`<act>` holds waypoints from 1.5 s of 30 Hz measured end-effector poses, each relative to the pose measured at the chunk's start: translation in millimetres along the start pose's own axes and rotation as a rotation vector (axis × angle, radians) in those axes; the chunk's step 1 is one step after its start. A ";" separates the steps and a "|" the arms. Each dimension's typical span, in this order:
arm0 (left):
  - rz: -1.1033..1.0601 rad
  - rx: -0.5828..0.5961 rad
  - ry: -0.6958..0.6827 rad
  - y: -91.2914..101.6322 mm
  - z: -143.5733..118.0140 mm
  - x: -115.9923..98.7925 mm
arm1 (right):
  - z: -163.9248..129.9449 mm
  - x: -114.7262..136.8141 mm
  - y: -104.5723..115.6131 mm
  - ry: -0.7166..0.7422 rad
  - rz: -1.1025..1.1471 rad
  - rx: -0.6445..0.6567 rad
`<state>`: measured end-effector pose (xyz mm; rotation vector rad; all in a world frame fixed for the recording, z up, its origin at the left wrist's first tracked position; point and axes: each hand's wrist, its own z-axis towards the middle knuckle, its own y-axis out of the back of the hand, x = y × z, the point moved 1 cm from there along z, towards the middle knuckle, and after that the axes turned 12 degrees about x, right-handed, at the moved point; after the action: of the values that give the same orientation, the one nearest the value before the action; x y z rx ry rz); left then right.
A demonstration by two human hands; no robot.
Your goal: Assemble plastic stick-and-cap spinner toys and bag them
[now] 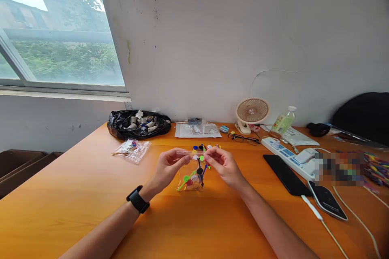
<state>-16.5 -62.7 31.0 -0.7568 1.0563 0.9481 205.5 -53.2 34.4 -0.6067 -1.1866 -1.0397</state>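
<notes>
Both my hands hold a small clear plastic bag just above the orange table. My left hand pinches the bag's top edge on the left, and my right hand pinches it on the right. Inside the bag are small coloured plastic pieces: green, blue and black sticks and round bits. A black watch sits on my left wrist. Just behind my hands, several loose coloured pieces lie on the table.
Another clear bag of pieces lies to the left, with a black bag of spools behind it. At the back stand papers, glasses, a fan and a bottle. A power strip and two phones lie right.
</notes>
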 end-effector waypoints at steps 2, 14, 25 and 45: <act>0.020 0.027 -0.007 5.9 1.4 -3.2 | -0.8 0.6 -0.5 0.018 -0.006 0.006; -0.015 0.137 0.083 15.4 -0.7 -7.0 | -3.1 9.0 2.0 0.003 0.001 0.019; -0.162 0.120 0.072 15.5 -1.0 -3.5 | -1.9 10.0 -2.4 0.026 0.027 -0.047; -0.029 0.056 0.039 5.9 -0.9 -5.3 | -2.5 2.5 -11.2 0.012 -0.052 -0.116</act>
<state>-23.2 -62.4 35.3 -0.7455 1.0982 0.8786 196.7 -61.0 34.6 -0.6626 -1.1421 -1.1607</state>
